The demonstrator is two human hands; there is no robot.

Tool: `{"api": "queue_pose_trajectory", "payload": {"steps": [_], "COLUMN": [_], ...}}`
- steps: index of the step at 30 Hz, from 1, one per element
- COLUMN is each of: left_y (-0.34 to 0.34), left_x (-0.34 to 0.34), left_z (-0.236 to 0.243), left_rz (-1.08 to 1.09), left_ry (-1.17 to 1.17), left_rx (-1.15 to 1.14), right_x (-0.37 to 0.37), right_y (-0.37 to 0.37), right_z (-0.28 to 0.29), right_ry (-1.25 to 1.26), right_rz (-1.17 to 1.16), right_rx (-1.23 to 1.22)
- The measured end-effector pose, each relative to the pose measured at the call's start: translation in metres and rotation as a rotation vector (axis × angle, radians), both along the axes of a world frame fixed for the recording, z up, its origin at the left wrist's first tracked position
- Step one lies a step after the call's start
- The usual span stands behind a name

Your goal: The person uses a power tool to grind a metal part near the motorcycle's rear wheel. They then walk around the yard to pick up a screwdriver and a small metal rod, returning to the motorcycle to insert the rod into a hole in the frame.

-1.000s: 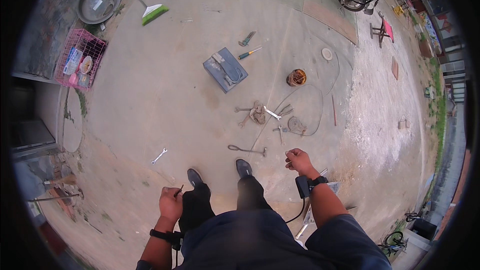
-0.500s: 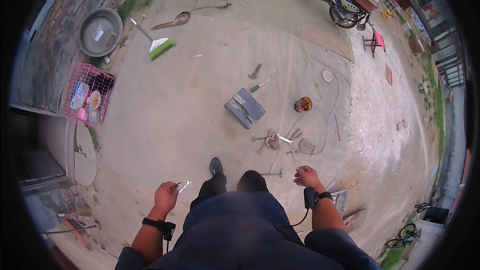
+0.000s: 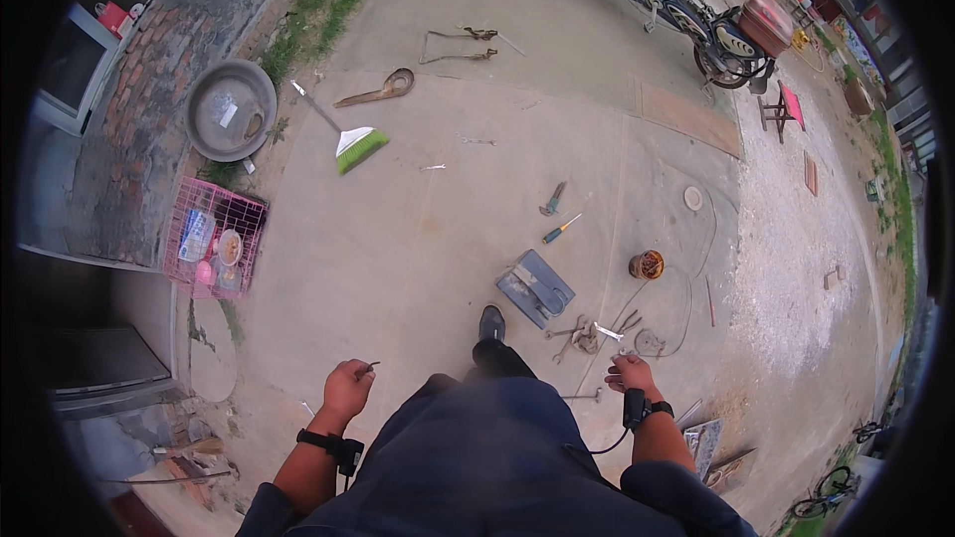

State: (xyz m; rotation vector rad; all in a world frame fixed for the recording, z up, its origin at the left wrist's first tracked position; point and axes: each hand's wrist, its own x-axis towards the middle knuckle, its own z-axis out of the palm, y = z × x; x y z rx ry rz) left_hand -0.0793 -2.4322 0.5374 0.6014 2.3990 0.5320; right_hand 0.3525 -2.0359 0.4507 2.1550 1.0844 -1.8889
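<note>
My left hand (image 3: 347, 390) is closed, and the tip of a small dark rod-like piece (image 3: 373, 365) sticks out past its fingers. My right hand (image 3: 630, 375) hangs with curled fingers beside a cluster of tools; whatever they pinch, if anything, is too small to make out. In that cluster a shiny wrench (image 3: 608, 331) lies across a crumpled brownish rag (image 3: 585, 340). Pliers (image 3: 629, 321) and a coiled brown item (image 3: 650, 342) lie close by. Ahead of my shoe (image 3: 491, 322) rests a grey toolbox (image 3: 535, 288). Past it are a screwdriver (image 3: 562, 229) and a green-handled tool (image 3: 553, 199).
A rusty can (image 3: 647, 265) stands right of the toolbox, near a thin loop of cable. On the left are a pink wire cage (image 3: 249, 217), a large grey basin (image 3: 202, 119) and a green broom (image 3: 360, 147). A motorbike (image 3: 686, 20) and a folding stool (image 3: 783, 107) stand far right.
My view has shifted, so the ground things appear lower and farther right. A wrench seen beside my left hand is out of sight. My shoe now appears nearer the toolbox.
</note>
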Motion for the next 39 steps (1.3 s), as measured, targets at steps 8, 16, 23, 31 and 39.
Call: {"api": "queue_pose_trajectory", "payload": {"steps": [8, 16, 23, 31, 39], "left_y": [0.036, 0.073, 0.145, 0.292, 0.441], "left_x": [-0.084, -0.208, -0.338, -0.392, -0.423], "left_z": [0.013, -0.002, 0.006, -0.010, -0.031], "left_rz": [0.082, -0.013, -0.156, -0.279, -0.442], "left_ry": [0.009, -0.033, 0.031, -0.055, -0.014], "left_rx": [-0.019, -0.075, -0.060, -0.121, -0.226], "right_x": [-0.138, -0.225, -0.281, -0.276, -0.291], "right_y": [0.087, 0.110, 0.091, 0.105, 0.176], "right_z": [0.019, 0.012, -0.002, -0.036, -0.105], "right_ry": [0.125, 0.107, 0.168, 0.147, 0.178], "right_rz": [0.111, -0.040, -0.131, -0.313, -0.529], "right_rx": [0.073, 0.097, 0.078, 0.007, -0.015]}}
